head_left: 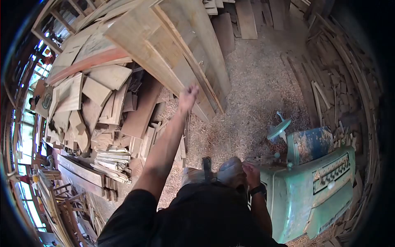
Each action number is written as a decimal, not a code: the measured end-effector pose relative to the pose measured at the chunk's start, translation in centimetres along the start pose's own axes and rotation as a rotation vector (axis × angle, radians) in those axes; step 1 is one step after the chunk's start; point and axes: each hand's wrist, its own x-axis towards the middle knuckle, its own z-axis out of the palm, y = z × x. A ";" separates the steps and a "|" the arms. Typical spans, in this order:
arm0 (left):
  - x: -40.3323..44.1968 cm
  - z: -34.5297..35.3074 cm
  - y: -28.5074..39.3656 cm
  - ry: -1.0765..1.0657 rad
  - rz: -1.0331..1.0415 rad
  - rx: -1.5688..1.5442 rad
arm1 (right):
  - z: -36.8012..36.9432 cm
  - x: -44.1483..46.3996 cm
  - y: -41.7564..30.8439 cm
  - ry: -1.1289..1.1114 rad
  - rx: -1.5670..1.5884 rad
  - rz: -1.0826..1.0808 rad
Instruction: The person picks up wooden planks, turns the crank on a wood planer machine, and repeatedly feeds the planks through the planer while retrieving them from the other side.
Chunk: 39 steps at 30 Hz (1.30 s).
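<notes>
My left hand reaches forward, in front of the lower part of a wooden panel that leans on the stack. Its fingers look curled but are smeared by motion; whether it touches the panel I cannot tell. Beside that panel, a long narrow wooden strip lies against a wide sheet of board. My right hand, with a dark band at the wrist, hangs low by my leg, close to a green machine. Its fingers are partly hidden and nothing shows in them.
Piled offcuts and stacked boards stand at left. Wood shavings cover the floor. By the green machine are a handwheel and a blue, dust-covered part. Scrap wood lies at right, with upright planks at the back.
</notes>
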 end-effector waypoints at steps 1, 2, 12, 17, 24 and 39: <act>3.3 0.5 0.7 0.059 0.087 0.079 | 0.3 1.3 -0.8 -0.002 0.003 0.021; 6.5 1.1 1.2 0.113 0.175 0.156 | 0.5 2.8 -2.1 0.023 -0.075 -0.087; 20.6 4.5 2.9 0.489 0.054 0.400 | -0.3 21.0 -13.4 -0.047 0.046 -0.031; 19.7 7.7 3.0 0.496 0.351 0.511 | 0.8 27.4 -21.6 -0.006 -0.156 -0.318; 20.5 16.9 3.8 0.187 0.491 0.471 | 5.6 36.0 -35.4 -0.065 -0.282 -0.665; 22.6 36.5 3.9 -0.513 0.580 0.645 | -6.2 49.1 -35.1 0.361 0.216 -0.627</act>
